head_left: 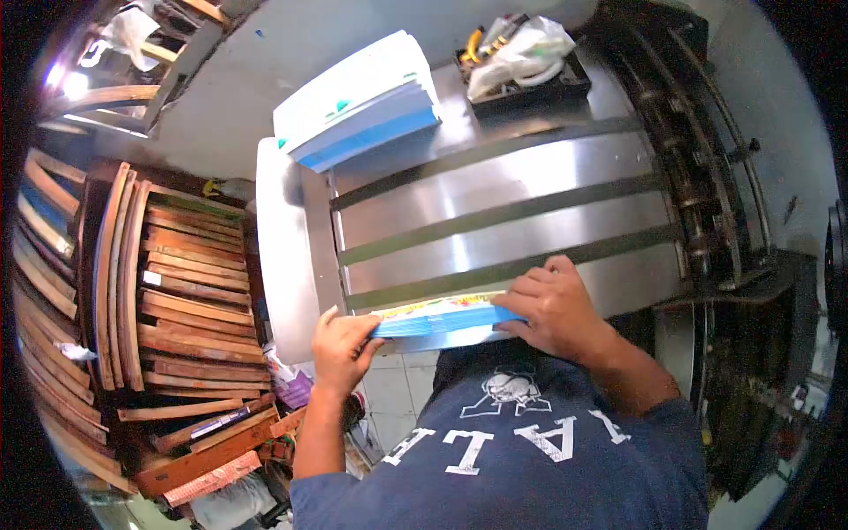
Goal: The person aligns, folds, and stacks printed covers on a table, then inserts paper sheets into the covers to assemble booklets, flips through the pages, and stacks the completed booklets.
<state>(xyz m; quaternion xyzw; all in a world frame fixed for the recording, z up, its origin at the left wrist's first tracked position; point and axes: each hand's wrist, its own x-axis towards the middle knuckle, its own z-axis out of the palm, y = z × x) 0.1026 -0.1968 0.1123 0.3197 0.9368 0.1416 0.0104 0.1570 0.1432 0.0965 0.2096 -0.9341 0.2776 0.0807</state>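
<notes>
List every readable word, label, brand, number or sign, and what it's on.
"YALE", apparently, upside down on the dark shirt; outer letters unclear.
Colourful print on the held blue-edged stack: too small and blurred to read.
Green marks on the far stack: too small to read.
Printed strip by the wooden pieces: too blurred to read.
No readable numbers.

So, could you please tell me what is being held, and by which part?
A blue-edged stack of printed sheets, held at its opposite ends by the left hand and right hand.
</notes>
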